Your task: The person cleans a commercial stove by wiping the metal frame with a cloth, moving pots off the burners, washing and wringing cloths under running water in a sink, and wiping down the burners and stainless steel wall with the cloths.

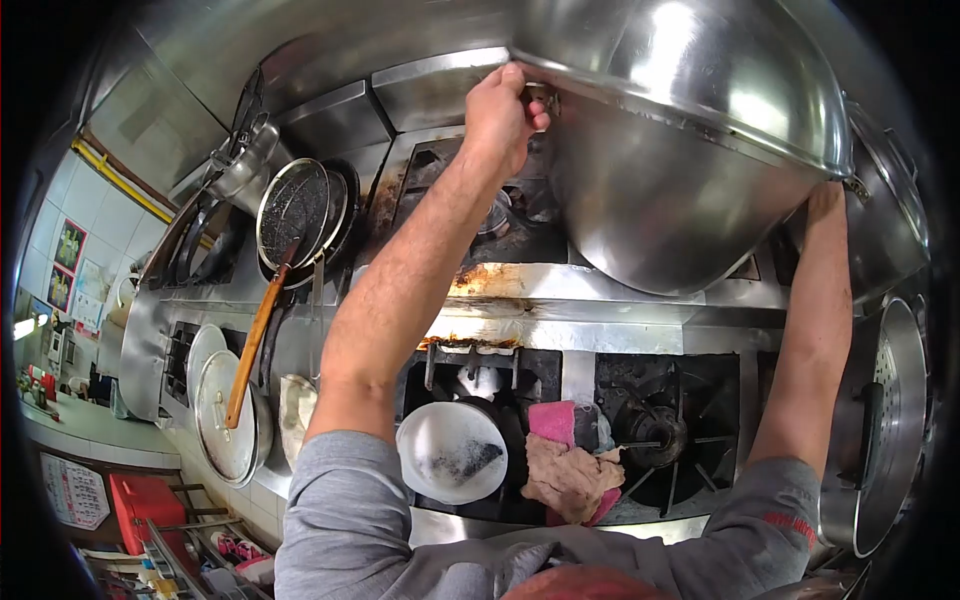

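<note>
A very large steel pot (650, 200) with a domed steel cover (720, 70) over its top stands tilted on the back of the stove. My left hand (505, 115) is closed at the left end of the rim, thumb on top and fingers curled under the edge. At the right end of the rim is my right hand (826, 195); its fingers are hidden behind the pot. Below the pot runs a steel ledge (600, 335) with rusty, burnt patches.
A white bowl-like pot (452, 455) and crumpled cloths (570, 470) lie in front, beside a burner (655, 430). A wooden-handled strainer (292, 215) and lidded pot (228, 415) are left. Large steel pans (885, 430) stand right.
</note>
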